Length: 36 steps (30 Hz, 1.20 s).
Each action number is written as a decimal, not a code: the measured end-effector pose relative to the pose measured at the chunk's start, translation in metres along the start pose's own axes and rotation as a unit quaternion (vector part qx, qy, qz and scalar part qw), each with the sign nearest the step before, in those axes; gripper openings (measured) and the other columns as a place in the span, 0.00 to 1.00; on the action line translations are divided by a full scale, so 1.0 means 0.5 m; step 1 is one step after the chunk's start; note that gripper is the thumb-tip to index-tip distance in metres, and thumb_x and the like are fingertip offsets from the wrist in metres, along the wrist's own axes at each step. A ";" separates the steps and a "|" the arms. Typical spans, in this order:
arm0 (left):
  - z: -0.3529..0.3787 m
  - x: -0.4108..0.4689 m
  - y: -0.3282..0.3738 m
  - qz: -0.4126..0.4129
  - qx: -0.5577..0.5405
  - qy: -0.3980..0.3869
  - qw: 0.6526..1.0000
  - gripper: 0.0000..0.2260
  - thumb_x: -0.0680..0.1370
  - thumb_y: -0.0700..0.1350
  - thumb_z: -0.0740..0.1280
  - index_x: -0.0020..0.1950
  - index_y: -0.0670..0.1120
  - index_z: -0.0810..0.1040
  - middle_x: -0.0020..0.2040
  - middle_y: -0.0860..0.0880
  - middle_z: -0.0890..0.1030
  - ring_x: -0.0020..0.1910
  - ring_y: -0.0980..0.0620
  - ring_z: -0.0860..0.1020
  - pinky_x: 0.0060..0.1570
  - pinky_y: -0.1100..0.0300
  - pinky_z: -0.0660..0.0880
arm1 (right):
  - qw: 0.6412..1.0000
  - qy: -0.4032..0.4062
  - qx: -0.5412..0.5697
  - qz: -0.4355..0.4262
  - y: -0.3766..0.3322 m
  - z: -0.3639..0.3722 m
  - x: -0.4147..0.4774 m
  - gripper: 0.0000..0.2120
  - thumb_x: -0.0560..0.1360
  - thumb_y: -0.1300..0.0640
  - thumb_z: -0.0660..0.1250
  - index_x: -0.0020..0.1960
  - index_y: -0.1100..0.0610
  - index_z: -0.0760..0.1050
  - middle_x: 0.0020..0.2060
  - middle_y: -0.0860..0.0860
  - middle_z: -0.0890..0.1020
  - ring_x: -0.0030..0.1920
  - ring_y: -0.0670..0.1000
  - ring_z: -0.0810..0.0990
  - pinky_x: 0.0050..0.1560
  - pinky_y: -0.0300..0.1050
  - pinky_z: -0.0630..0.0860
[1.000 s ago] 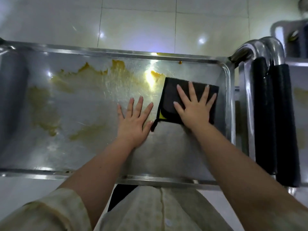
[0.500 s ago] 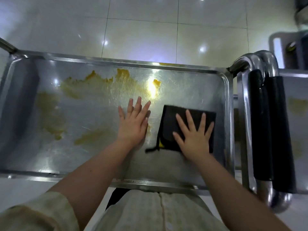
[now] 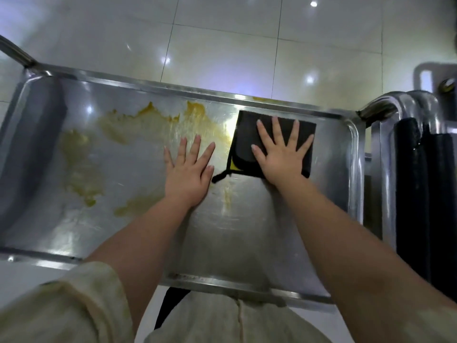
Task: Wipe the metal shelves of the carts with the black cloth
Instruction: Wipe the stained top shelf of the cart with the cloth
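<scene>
1. The right hand (image 3: 280,157) lies flat on the black cloth (image 3: 247,129), fingers straight and spread. It presses the cloth onto the metal shelf (image 3: 247,231), and no finger curls round it.
2. The cloth is folded into a rough rectangle under and ahead of that hand, with its far edge close to the shelf's far rim. A yellow patch (image 3: 233,165) shows at the corner nearest the thumb.
3. A thin black strap (image 3: 218,177) trails from the cloth toward the left hand (image 3: 189,174) and ends just beside its thumb.
4. The left hand rests palm down on the bare shelf just beside the cloth, fingers straight and fanned, holding nothing.
5. Yellow-brown smears (image 3: 81,167) spread over the shelf ahead of and outward from the left hand. A faint streak (image 3: 227,199) runs between the two wrists.
6. Outward of the right hand, past the shelf's rim, stand curved metal handles with black padding (image 3: 418,194).
7. A glossy tiled floor (image 3: 222,45) lies beyond both hands.
8. A pale sleeve (image 3: 74,305) covers the left upper arm.
</scene>
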<state>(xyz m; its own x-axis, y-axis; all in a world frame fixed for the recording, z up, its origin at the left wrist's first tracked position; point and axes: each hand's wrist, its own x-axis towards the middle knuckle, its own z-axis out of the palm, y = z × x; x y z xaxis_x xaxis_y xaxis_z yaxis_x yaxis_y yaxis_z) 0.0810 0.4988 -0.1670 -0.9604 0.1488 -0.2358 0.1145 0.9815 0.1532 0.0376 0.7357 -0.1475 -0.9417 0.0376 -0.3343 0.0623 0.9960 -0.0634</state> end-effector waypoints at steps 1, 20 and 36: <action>0.002 0.001 -0.001 0.002 -0.002 0.005 1.000 0.26 0.81 0.61 0.39 0.80 0.62 0.46 0.81 0.52 0.44 0.80 0.45 0.41 0.74 0.35 0.38 | 1.000 0.006 0.002 0.001 -0.014 -0.013 0.044 0.29 0.79 0.32 0.38 0.77 0.35 0.33 0.79 0.44 0.35 0.76 0.63 0.32 0.69 0.76 0.36; 0.001 0.002 0.000 -0.004 0.008 0.001 1.000 0.24 0.84 0.59 0.44 0.80 0.62 0.42 0.81 0.53 0.42 0.80 0.45 0.40 0.74 0.35 0.38 | 0.986 -0.007 0.019 0.166 0.177 -0.033 0.021 0.30 0.79 0.32 0.40 0.78 0.37 0.36 0.80 0.43 0.40 0.77 0.64 0.37 0.71 0.74 0.38; -0.003 -0.002 0.006 -0.014 0.009 0.002 1.000 0.24 0.84 0.59 0.43 0.80 0.62 0.42 0.81 0.53 0.42 0.80 0.46 0.39 0.74 0.36 0.37 | 0.991 0.020 0.027 0.127 0.181 -0.019 -0.009 0.30 0.78 0.31 0.42 0.78 0.35 0.41 0.80 0.43 0.44 0.78 0.61 0.39 0.72 0.72 0.37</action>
<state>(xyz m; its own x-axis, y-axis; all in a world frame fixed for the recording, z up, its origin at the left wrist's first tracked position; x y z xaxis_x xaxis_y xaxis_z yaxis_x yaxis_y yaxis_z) 0.0821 0.5015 -0.1649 -0.9640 0.1207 -0.2368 0.0920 0.9874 0.1285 0.0443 0.8267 -0.1428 -0.9056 0.2914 -0.3083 0.3159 0.9483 -0.0316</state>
